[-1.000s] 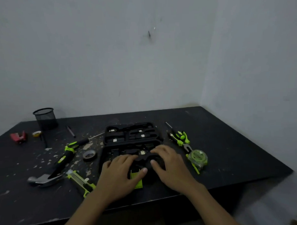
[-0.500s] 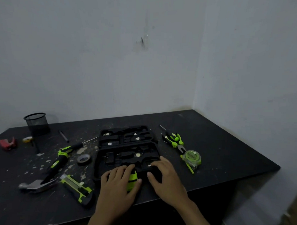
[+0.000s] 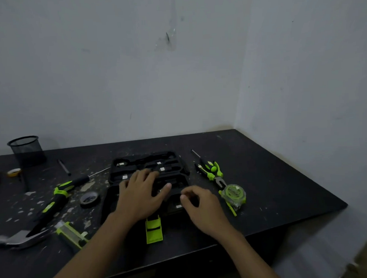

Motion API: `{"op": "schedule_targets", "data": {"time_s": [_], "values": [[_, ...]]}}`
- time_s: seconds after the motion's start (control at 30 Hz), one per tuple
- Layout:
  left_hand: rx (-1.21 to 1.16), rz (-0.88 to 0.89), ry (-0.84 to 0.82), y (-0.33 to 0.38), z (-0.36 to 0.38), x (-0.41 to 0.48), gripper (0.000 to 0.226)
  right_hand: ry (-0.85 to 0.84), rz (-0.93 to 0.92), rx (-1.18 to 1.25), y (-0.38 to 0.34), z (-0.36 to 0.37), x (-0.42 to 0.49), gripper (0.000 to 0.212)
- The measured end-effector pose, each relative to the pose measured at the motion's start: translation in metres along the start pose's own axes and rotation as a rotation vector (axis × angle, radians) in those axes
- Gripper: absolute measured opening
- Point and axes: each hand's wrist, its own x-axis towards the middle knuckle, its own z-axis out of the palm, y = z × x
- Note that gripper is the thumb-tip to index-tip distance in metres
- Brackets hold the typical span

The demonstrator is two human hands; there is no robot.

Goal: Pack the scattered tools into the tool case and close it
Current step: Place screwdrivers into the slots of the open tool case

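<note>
An open black tool case point(image 3: 146, 163) lies flat in the middle of the black table point(image 3: 273, 177), its moulded slots showing. My left hand point(image 3: 138, 194) rests flat on the case with fingers spread. My right hand point(image 3: 201, 204) hovers over the case's right front part, fingers curled, nothing visible in it. A green latch point(image 3: 153, 230) sticks out at the case's front edge. Left of the case lie a screwdriver point(image 3: 76, 182), a hammer point(image 3: 31, 227) and a green utility knife point(image 3: 70, 233). To its right lie pliers point(image 3: 212, 172), a thin screwdriver point(image 3: 196, 154) and a tape measure point(image 3: 233, 194).
A roll of tape point(image 3: 89, 198) sits just left of the case. A black mesh cup point(image 3: 27, 150), a yellow tape roll point(image 3: 13, 172) and a pen point(image 3: 64, 167) stand at the back left. Walls close the table at the back and right.
My left hand moved from the front latch up onto the middle of the case. My right hand lifted off the front edge and curled. The green latch is now uncovered.
</note>
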Motion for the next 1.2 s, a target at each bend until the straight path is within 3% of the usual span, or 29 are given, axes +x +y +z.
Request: {"op": "schedule_targets", "data": {"time_s": [0.07, 0.17, 0.3, 0.43, 0.6, 0.87, 1.07, 1.2], "values": [[0.039, -0.045, -0.083, -0.005, 0.006, 0.011, 0.083, 0.065, -0.022, -0.087, -0.006, -0.011, 0.023, 0.013], [0.026, -0.110, -0.225, -0.011, 0.020, 0.015, 0.086, 0.152, 0.028, -0.426, -0.003, -0.031, 0.064, 0.025], [-0.049, -0.139, -0.293, -0.018, 0.033, 0.013, 0.082, -0.054, 0.433, -0.816, 0.002, -0.050, 0.103, 0.065], [-0.050, -0.132, -0.284, -0.020, 0.038, 0.015, 0.082, -0.183, 0.622, -0.723, 0.015, -0.056, 0.126, 0.088], [-0.053, -0.124, -0.281, -0.019, 0.039, 0.017, 0.082, -0.196, 0.584, -0.671, 0.034, -0.049, 0.138, 0.074], [-0.069, -0.114, -0.282, -0.018, 0.036, 0.015, 0.081, -0.047, 0.564, -0.735, 0.045, -0.032, 0.147, 0.047], [-0.082, -0.116, -0.263, -0.019, 0.036, 0.015, 0.081, -0.027, 0.539, -0.752, 0.055, -0.030, 0.157, 0.041], [-0.080, -0.113, -0.249, -0.019, 0.036, 0.015, 0.080, 0.104, 0.501, -0.690, 0.054, -0.026, 0.160, 0.040]]}}
